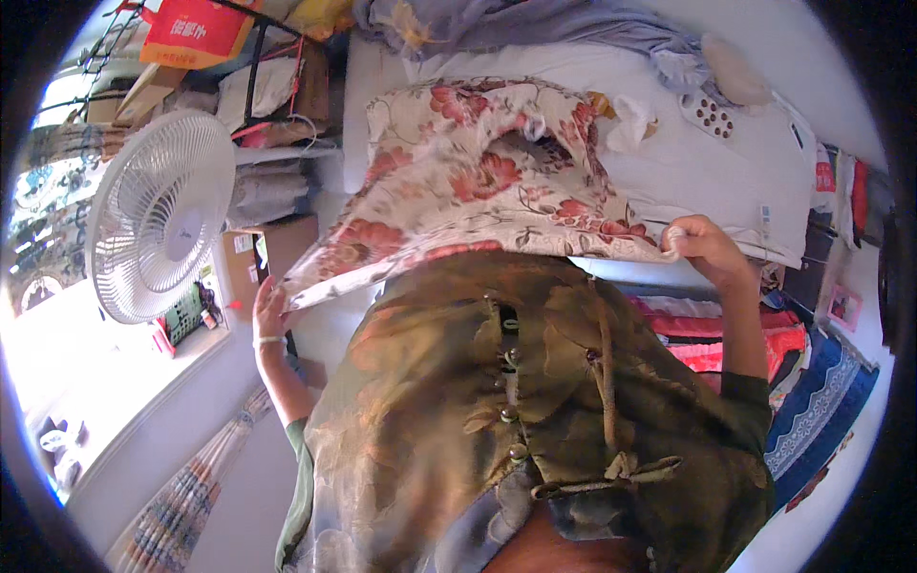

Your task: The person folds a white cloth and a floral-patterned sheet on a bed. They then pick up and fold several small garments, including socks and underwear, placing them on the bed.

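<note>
A cream cloth garment with red flowers (430,186) stretches out before me, its far part lying on a white-covered bed (702,179). My left hand (270,308) grips the near left corner of the garment, and a pale band circles that wrist. At the opposite near corner, my right hand (698,243) pinches the hem in a fist. The near edge is drawn fairly taut between both hands, just in front of my patterned brown-green top (444,372). A dark gap, perhaps an opening, shows near the garment's far side.
To the left stands a white electric fan (165,215) by a bright window. Behind it a black rack (258,71) holds boxes and bags. Bunched grey-blue bedding (516,29) lies along the far side. Folded red fabrics (723,344) and a blue lace-patterned cloth (817,408) sit at right.
</note>
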Available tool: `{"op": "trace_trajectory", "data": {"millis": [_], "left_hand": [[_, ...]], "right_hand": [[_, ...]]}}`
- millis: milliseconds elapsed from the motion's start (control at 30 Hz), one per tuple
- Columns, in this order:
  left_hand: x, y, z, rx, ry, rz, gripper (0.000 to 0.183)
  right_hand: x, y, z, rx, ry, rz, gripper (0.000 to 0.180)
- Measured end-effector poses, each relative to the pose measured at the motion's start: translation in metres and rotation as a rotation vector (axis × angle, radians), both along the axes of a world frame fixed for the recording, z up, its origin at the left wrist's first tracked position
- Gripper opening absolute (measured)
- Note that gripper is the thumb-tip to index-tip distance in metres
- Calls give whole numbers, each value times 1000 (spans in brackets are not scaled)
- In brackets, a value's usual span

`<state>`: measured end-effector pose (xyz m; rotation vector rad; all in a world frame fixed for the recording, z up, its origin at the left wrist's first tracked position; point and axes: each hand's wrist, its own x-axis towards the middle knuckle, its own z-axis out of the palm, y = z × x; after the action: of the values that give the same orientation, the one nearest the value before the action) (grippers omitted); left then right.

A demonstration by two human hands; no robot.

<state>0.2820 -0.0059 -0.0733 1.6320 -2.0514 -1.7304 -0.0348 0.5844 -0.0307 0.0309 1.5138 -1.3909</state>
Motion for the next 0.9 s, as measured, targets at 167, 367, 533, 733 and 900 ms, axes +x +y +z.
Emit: {"op": "trace_trajectory", "data": {"millis": [167,367,533,733,900], "left_hand": [[16,-14,-65,36,-224,-150,51],[23,-29,-137,-98,-361,-399,50],[10,-5,-148,-215,-498,-708,41],[75,0,-165,-11,-618,-737,37],[109,19,-174,-102,-724,-828,44]], "right_hand": [[18,-15,-53,223,-143,4,26],[45,-22,-89,497,52,71,33],[73,27,-183,778,134,400,49],[138,43,-240,865,220,1208,45],[125,-62,-194,971,18,1255,40]]}}
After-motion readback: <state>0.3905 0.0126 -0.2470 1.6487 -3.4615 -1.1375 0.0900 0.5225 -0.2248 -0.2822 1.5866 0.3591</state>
